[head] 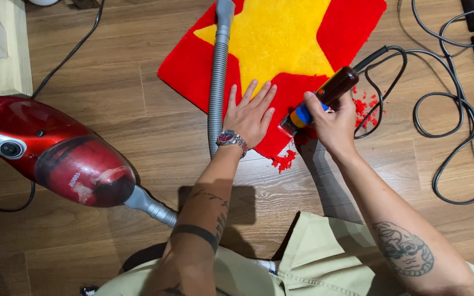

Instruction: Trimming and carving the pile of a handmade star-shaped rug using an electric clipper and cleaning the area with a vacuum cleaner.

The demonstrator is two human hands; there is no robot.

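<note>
Right hand [333,121] is wrapped tight around a corded trimmer [320,98], its tip down at the rug's [193,66] near edge. Left hand [250,115] lies flat and open on the red part of the rug, just beside the grey hose [216,93]. Red fluff [284,160] litters the floor [111,98]; red vacuum [56,151] sits off to the left.

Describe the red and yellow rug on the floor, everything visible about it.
The rug is a fluffy tufted piece: a red field with a large yellow star in the middle. It lies flat on the wooden floor, turned at an angle, its top cut off by the picture's edge. The left hand presses flat on its near corner, the right hand holds a corded trimmer to its edge, and a grey vacuum hose lies across it. Loose red fluff sits beside that edge.
</note>
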